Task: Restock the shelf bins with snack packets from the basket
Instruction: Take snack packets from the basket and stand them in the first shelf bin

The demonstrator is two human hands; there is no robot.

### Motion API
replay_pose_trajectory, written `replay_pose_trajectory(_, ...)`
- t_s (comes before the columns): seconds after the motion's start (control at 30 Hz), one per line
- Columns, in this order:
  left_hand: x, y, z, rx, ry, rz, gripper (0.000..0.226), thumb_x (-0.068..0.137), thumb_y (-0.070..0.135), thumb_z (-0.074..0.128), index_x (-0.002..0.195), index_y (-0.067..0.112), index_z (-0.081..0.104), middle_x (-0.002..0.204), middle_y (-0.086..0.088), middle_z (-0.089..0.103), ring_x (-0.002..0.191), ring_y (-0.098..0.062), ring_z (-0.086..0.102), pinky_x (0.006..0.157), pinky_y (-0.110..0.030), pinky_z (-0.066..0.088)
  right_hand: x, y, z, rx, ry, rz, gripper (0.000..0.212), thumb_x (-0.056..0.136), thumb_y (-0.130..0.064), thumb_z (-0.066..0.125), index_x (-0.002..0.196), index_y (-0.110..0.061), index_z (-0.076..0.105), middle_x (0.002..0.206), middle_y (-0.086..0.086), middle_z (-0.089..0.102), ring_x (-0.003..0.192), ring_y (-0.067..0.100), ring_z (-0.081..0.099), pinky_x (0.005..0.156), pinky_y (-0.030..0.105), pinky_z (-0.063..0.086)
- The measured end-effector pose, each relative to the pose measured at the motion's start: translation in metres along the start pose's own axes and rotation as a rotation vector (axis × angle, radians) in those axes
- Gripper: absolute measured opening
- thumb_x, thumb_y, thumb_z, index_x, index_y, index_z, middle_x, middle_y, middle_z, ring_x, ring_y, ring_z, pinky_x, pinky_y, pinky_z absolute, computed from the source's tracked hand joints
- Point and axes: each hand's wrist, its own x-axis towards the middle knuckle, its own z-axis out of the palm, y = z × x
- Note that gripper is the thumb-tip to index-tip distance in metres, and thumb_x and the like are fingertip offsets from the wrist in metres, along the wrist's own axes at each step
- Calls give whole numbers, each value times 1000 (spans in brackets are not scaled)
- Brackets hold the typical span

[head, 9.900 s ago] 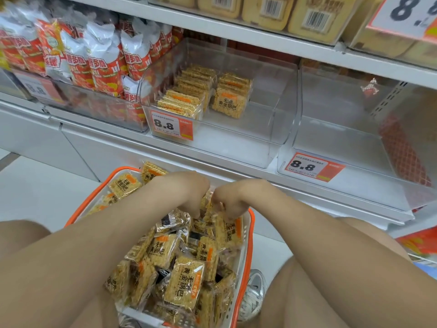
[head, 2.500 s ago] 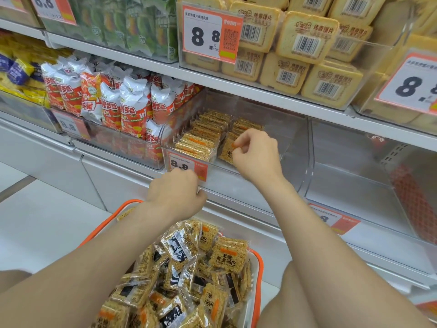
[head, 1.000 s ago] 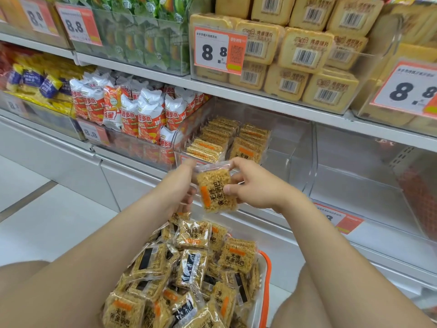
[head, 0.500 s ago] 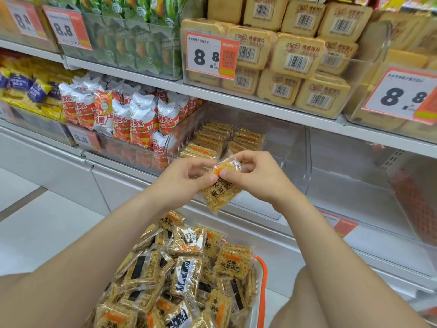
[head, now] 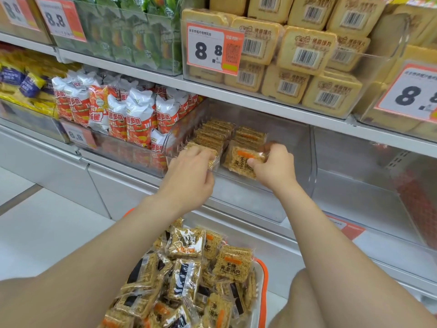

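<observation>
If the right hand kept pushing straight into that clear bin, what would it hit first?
Probably the right-hand row of packets: the right hand holds a packet just before it. Depth is uncertain.

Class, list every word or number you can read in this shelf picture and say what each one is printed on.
"8.8": price tag on the cake bin.
"8.8": price tag, upper left bin.
"8.8": tag, faint, red-packet bin.
"8": tag, cut off at right.
"黄金锅巴": snack packet held in right hand.
Barcodes, small print: unreadable.

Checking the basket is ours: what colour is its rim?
Orange, seen on the basket rim at the right edge in the head view.
</observation>
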Motion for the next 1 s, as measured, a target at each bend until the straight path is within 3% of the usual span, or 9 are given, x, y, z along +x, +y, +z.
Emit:
replay_pose_trajectory(0.2,7,-4,12,147,-96,3,38,96,31,52,131,21,60,133,-1,58,123,-28,52,104,-46,38,21,4,15,-188,-94,91,60,76,-37,92,121,-9,63,124,12,63,110,29,59,80,31,44)
replay_pose_trajectory(0.33,11,-4,15,172,-109,15,39,96,32,49,132,23,59,135,2,58,126,-24,52,108,-46,34,28,-1,28,-263,-89,79,65,78,-39,90,124,-5,58,132,17,55,95,25,48,78,32,41)
replay_pose_trajectory(0.43,13,-5,17,191,-109,14,38,95,33,49,131,23,59,134,2,58,125,-25,52,107,-48,34,33,-4,37,-308,-87,5,61,83,-38,87,123,-3,58,124,19,61,107,31,60,79,33,44)
replay_pose_trajectory(0.57,14,-4,18,199,-108,22,39,95,33,49,132,24,58,133,2,58,123,-25,52,106,-48,35,35,-6,37,-346,-90,-31,59,88,-31,83,131,-3,54,126,19,58,115,34,59,83,35,47)
replay_pose_trajectory(0.7,13,-4,18,202,-102,31,40,96,33,48,133,24,58,134,2,59,123,-25,53,105,-47,36,37,-7,39,-193,-46,54,105,75,-25,91,151,-6,21,131,20,51,119,38,57,91,41,51)
replay_pose_trajectory(0.83,13,-3,18,217,-99,28,40,96,34,48,134,24,58,134,2,59,122,-25,53,105,-47,36,43,-13,39,-119,-231,262,140,74,-23,92,162,-11,-16,157,20,34,141,35,45,107,38,46)
replay_pose_trajectory(0.87,13,-2,18,220,-100,25,39,96,34,48,133,24,58,133,2,59,121,-25,53,105,-48,37,46,-14,36,-156,-278,277,133,78,-25,90,163,-8,-11,159,19,35,142,33,45,109,37,45)
replay_pose_trajectory(0.97,13,0,18,229,-101,18,38,95,33,48,130,23,58,129,1,58,120,-26,53,104,-48,37,51,-18,32,-311,-367,244,86,90,-37,81,155,-3,34,151,13,51,134,30,54,108,37,50)
replay_pose_trajectory(1.0,13,0,19,232,-98,18,38,95,33,47,130,23,57,129,1,58,120,-26,52,104,-48,37,55,-17,33,-323,-355,236,89,89,-39,82,154,-3,34,151,12,50,134,29,54,108,38,50)
